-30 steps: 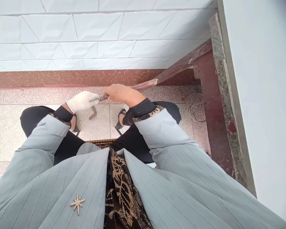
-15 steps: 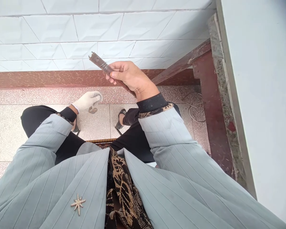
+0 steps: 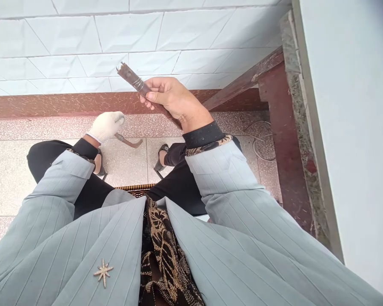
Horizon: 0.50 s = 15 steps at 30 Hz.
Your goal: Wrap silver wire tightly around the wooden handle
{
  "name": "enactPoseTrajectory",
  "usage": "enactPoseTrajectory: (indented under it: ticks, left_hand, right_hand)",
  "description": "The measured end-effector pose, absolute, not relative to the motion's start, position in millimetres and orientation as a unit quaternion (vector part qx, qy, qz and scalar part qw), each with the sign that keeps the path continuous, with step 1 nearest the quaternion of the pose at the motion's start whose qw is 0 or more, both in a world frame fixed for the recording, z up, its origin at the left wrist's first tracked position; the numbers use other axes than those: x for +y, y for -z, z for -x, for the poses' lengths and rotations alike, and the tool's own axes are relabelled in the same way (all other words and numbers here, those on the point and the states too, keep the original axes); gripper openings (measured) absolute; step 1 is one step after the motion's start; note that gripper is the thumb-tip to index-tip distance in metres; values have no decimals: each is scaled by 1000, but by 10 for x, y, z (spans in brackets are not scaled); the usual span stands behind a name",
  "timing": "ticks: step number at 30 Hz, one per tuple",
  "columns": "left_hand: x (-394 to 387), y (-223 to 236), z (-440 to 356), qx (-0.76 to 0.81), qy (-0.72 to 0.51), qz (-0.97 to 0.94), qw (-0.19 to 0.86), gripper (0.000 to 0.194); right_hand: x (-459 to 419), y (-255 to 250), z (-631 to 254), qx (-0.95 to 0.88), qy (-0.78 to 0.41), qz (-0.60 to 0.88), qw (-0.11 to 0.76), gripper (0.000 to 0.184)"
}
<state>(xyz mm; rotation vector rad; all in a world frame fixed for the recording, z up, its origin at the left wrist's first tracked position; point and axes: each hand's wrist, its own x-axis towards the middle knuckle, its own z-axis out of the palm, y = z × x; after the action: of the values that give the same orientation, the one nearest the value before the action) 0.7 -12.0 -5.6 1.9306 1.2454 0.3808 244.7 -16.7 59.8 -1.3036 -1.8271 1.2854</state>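
My bare right hand (image 3: 169,100) is closed around a dark brown stick (image 3: 129,76), thumb on top. The stick slants up to the left, and its far end is jagged. Thin silvery wire (image 3: 138,84) is wound about it just beyond my fingertips. Its lower part runs behind my hand and wrist. Left of it, apart from the stick, my left hand (image 3: 105,126) in a white glove is closed in a fist. A slim, curved brown hook-like piece (image 3: 129,141) sticks out below that fist; its other end is hidden by the glove.
A white tiled wall (image 3: 130,34) with a reddish-brown base strip rises in front. Dark red woodwork (image 3: 284,140) stands on the right, with a loop of pale cable (image 3: 258,144) on the floor beside it. My knees and feet are below my hands.
My left fist has moved left and slightly up. The hook-like piece, mostly hidden before, now shows more and reaches further right. My right hand keeps its grip on the stick, nearly still.
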Motion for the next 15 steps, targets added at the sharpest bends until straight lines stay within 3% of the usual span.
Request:
enactPoseTrajectory:
  ticks: [4, 9, 12, 15]
  left_hand:
    - [-189, 57, -56, 436, -89, -800, 403, 24]
    - [-300, -61, -99, 370, -27, -862, 346, 29]
    - [-320, -122, -81, 360, -35, -872, 329, 28]
    - [-296, -155, -24, 376, -65, -873, 304, 29]
  right_hand:
    - [-130, -519, -2411, -697, -451, 506, 236, 39]
    - [-39, -334, -2403, -647, -435, 577, 244, 19]
    - [-15, -268, -2397, -682, -344, 622, 172, 18]
    - [-52, -248, -2368, -753, -249, 607, 44, 26]
